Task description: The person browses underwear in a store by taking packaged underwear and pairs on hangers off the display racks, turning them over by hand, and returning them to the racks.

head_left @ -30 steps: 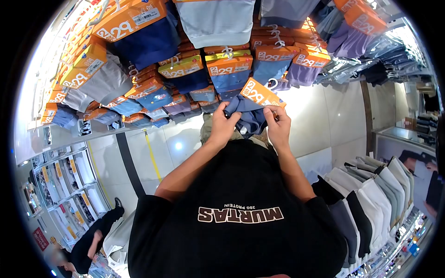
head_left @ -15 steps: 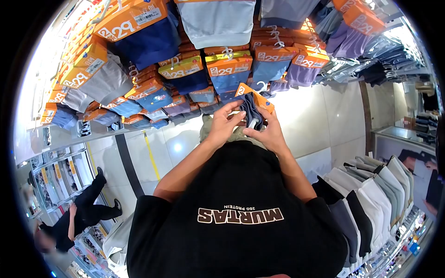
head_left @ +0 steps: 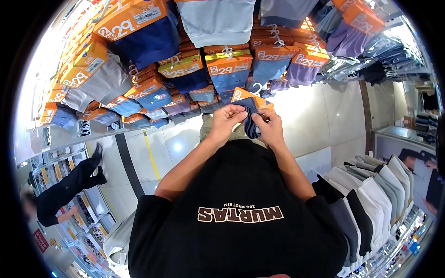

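Both hands are closed on a folded dark blue garment (head_left: 250, 121) in front of my waist. My left hand (head_left: 228, 122) pinches its upper left edge between thumb and fingers. On the other side, my right hand (head_left: 271, 127) grips the cloth, its thumb pressed on the folds. Behind the garment sits an orange card (head_left: 244, 95) with white print, partly hidden by cloth and fingers. A white hanger hook (head_left: 257, 87) shows above the card. The garment's exact kind cannot be made out.
Ahead hang several rows of packaged garments (head_left: 229, 79) with orange "29" cards. White and dark garments hang on a rack (head_left: 371, 204) at right. At lower left, a person in black (head_left: 69, 185) is beside a display shelf (head_left: 85, 217). Pale floor tiles (head_left: 301, 116) lie below.
The dark blue garment has been turned and its folds now hang lower over the card. My right thumb has moved up onto the cloth. The person at left has shifted farther left.
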{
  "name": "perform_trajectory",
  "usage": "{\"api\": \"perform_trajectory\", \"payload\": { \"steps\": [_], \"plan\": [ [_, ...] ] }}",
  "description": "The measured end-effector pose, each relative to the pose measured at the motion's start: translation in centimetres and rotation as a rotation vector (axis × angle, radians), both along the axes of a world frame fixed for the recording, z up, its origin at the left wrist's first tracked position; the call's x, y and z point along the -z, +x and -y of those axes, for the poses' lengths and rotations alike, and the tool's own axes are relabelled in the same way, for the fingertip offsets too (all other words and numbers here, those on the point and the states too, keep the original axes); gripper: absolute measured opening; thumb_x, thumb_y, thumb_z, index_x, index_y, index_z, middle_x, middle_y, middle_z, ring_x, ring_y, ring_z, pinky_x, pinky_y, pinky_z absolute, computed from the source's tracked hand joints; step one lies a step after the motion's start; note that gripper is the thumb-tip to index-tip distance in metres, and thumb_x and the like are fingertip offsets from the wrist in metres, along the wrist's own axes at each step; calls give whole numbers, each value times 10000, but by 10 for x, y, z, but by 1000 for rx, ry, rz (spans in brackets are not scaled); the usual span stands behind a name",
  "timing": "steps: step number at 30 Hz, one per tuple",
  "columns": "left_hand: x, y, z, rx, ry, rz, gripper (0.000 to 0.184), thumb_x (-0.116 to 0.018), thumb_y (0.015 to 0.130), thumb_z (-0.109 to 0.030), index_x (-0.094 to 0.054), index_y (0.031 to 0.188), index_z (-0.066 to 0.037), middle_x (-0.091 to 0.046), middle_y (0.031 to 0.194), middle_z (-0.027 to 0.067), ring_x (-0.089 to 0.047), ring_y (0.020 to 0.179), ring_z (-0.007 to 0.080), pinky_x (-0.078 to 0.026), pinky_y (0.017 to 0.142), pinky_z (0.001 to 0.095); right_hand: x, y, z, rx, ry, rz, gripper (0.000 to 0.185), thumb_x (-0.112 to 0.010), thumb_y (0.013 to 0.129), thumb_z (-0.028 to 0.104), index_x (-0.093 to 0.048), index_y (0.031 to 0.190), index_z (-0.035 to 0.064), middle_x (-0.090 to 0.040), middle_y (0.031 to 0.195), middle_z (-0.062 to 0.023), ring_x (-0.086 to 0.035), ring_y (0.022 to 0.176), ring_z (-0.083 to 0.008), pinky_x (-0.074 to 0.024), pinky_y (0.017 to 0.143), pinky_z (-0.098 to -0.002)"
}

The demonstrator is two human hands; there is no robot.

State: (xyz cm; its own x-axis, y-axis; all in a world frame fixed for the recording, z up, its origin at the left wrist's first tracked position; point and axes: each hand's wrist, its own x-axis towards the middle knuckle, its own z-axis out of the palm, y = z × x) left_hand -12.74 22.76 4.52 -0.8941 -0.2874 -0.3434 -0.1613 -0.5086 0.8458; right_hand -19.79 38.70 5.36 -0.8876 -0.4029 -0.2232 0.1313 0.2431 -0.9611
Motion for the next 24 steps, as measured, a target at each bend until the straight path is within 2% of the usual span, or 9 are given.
{"api": "perform_trajectory", "payload": {
  "steps": [3, 4, 6, 10, 11, 14, 17, 21, 24],
  "plan": [
    [-4, -1, 2, -34, 55, -15, 161, -677, 907, -13, -654, 1061, 32, -671, 899, 33, -622, 781, 73, -530, 708, 232, -1, -6, -4, 41, -42, 81, 239, -738, 856, 160, -686, 950, -54, -559, 782, -10, -500, 661, -59, -386, 556, -238],
    [-7, -1, 3, -36, -13, -3, 165, -669, 910, -13, -650, 1067, 34, -668, 902, 32, -622, 783, 75, -532, 706, 235, 2, -8, -5, 53, -30, 57, 222, -733, 860, 151, -688, 959, -42, -541, 733, 7, -494, 640, -57, -382, 551, -234],
    [-14, -2, 3, -41, -147, 19, 172, -653, 916, -13, -643, 1079, 40, -662, 907, 32, -622, 787, 78, -536, 700, 241, 2, -9, -5, 59, -26, 11, 216, -732, 865, 153, -689, 956, -38, -544, 742, 7, -494, 641, -56, -385, 552, -234],
    [-14, -2, 0, -59, -237, 26, 193, -620, 926, -3, -619, 1113, 46, -648, 918, 35, -622, 791, 94, -536, 713, 249, -7, -4, -2, 55, -50, -56, 214, -736, 872, 159, -697, 963, -31, -551, 777, 8, -496, 655, -57, -406, 582, -226],
    [-6, 0, 1, -61, -254, 27, 197, -599, 935, 6, -608, 1128, 45, -640, 921, 32, -621, 795, 100, -529, 728, 247, -6, -3, -3, 36, -55, -62, 205, -721, 897, 134, -709, 1037, -15, -602, 963, -16, -533, 763, -63, -445, 662, -221],
    [13, 5, 5, -74, -159, 64, 222, -591, 889, 6, -597, 1109, 38, -644, 907, 49, -636, 775, 116, -555, 699, 275, -11, -17, -10, 91, -175, -147, 179, -666, 929, 80, -707, 1080, -6, -647, 983, -15, -552, 777, -51, -444, 668, -197],
    [26, 14, 12, 71, -164, 214, 226, -575, 881, 10, -600, 1105, 36, -628, 917, 66, -642, 728, 144, -553, 677, 280, -44, -47, -21, 171, -227, -172, 168, -620, 935, 24, -704, 1075, -16, -668, 930, -3, -543, 764, -32, -418, 652, -172],
    [15, 21, 10, 197, -165, 248, 199, -556, 933, -36, -595, 1115, 33, -643, 926, 93, -646, 755, 161, -539, 701, 291, -80, -106, -26, 176, -359, -408, 116, -605, 925, -11, -694, 997, -26, -682, 952, -44, -579, 837, -69, -442, 757, -200],
    [11, 22, 8, 185, -158, 254, 194, -567, 937, -52, -606, 1113, 20, -660, 940, 99, -651, 755, 159, -542, 697, 290, -124, -148, -20, 214, -497, -447, 97, -601, 928, -16, -678, 983, -33, -675, 994, -76, -609, 916, -114, -466, 849, -243]
  ]
}}
